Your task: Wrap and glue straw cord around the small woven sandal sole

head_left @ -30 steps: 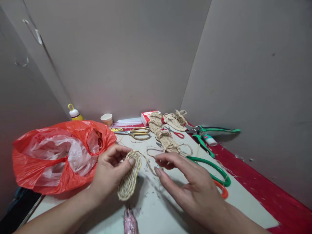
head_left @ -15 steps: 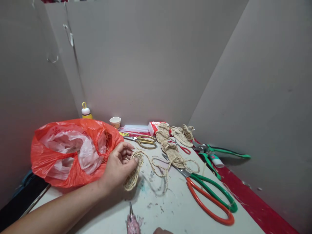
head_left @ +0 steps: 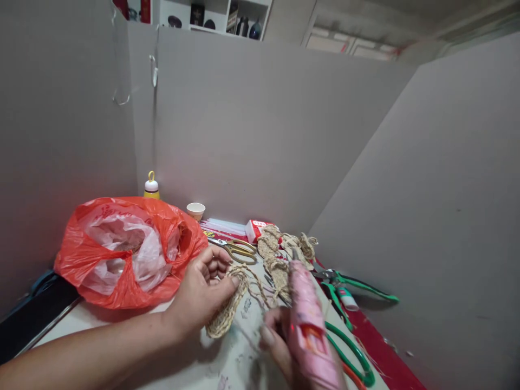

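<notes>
Raised from the near part of the surface (head_left: 239, 349), the pink glue gun (head_left: 304, 303) now sits in the right hand (head_left: 280, 344), its fingers wrapped round the body, partly hidden. The left hand (head_left: 199, 295) pinches the coiled braid (head_left: 227, 311) near its upper end, over the surface. The braid looks light, bendy and rough, probably best held across its coils. Its loose cord (head_left: 255, 281) trails toward the woven pieces (head_left: 278, 271); left stands the red bag (head_left: 166, 290).

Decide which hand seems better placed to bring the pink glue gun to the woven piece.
Probably the right hand: it grips the pink glue gun, while the left hand is occupied holding the woven piece.
</notes>
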Demonstrator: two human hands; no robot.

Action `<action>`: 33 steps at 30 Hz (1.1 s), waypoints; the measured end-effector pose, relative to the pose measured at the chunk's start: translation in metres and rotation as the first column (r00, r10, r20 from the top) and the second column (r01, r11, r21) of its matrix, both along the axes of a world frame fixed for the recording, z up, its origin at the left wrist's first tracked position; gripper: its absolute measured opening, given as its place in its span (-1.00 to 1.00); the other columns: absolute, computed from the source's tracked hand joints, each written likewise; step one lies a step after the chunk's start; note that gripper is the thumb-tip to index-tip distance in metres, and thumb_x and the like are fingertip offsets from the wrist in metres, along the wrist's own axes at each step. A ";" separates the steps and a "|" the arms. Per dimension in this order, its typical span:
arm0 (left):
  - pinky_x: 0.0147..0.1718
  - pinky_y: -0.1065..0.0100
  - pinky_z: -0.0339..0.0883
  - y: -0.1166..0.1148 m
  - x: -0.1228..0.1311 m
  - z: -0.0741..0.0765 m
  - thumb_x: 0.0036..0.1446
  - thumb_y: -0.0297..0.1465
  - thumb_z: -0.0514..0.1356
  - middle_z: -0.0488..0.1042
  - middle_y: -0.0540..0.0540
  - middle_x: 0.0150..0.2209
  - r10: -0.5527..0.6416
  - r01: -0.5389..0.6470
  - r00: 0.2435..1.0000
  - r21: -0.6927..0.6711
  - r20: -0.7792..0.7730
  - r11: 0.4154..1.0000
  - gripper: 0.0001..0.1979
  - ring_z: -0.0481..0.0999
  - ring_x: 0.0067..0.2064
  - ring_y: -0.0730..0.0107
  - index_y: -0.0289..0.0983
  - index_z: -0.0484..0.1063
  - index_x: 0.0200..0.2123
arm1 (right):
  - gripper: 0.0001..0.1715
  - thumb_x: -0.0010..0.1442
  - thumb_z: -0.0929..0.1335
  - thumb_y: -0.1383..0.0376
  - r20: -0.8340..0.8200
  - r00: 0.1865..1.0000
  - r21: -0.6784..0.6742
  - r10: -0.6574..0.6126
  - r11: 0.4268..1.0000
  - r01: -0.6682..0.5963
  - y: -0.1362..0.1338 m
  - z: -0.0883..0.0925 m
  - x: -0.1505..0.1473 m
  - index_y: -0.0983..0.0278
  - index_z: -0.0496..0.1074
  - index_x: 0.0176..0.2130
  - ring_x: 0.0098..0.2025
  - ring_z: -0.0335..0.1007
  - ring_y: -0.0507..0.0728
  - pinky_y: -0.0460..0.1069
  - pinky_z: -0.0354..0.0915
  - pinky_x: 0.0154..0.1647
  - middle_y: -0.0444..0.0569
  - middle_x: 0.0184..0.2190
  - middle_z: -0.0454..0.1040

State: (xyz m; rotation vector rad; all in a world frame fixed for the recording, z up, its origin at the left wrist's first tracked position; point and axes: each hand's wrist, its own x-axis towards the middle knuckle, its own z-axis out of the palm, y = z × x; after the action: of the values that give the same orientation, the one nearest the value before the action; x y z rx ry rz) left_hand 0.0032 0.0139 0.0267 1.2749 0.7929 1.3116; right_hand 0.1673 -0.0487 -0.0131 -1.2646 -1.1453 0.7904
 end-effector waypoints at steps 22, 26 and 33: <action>-0.31 0.32 0.27 -0.012 -0.006 0.010 0.05 -0.28 0.24 0.39 -0.04 -0.32 -0.020 0.036 0.982 0.081 -0.185 0.996 -0.78 0.37 -0.29 0.34 -0.22 0.30 -0.28 | -0.82 0.20 0.39 0.20 0.098 0.989 0.135 0.111 0.983 -0.124 0.013 0.018 -0.003 0.22 0.34 -0.22 -0.43 0.50 0.13 0.00 0.44 -0.37 -0.07 -0.42 0.50; -0.35 0.36 0.26 -0.019 0.002 0.007 -0.05 -0.36 0.27 0.38 -0.01 -0.37 -0.140 0.144 0.969 0.007 -0.202 0.990 -0.79 0.35 -0.33 0.38 -0.24 0.33 -0.33 | -0.74 0.11 0.44 0.16 0.035 0.999 0.109 -0.019 0.994 0.015 0.013 0.019 -0.013 0.22 0.36 -0.26 -0.49 0.46 0.12 -0.03 0.41 -0.48 -0.09 -0.46 0.51; -0.48 0.45 0.17 -0.011 0.004 0.013 -0.04 -0.34 0.26 0.33 0.07 -0.51 -0.146 0.140 0.988 -0.132 -0.039 0.981 -0.84 0.26 -0.49 0.53 -0.27 0.34 -0.44 | -0.75 0.12 0.44 0.11 -0.078 0.991 0.150 0.111 0.984 -0.099 0.013 0.023 -0.010 0.23 0.42 -0.33 -0.46 0.39 0.07 -0.07 0.38 -0.41 -0.11 -0.45 0.47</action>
State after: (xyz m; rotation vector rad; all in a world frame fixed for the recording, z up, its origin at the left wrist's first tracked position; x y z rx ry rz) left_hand 0.0075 0.0029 0.0393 1.2406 0.7923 1.1006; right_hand 0.1571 -0.0361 0.0101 -1.0468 -1.1856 0.8162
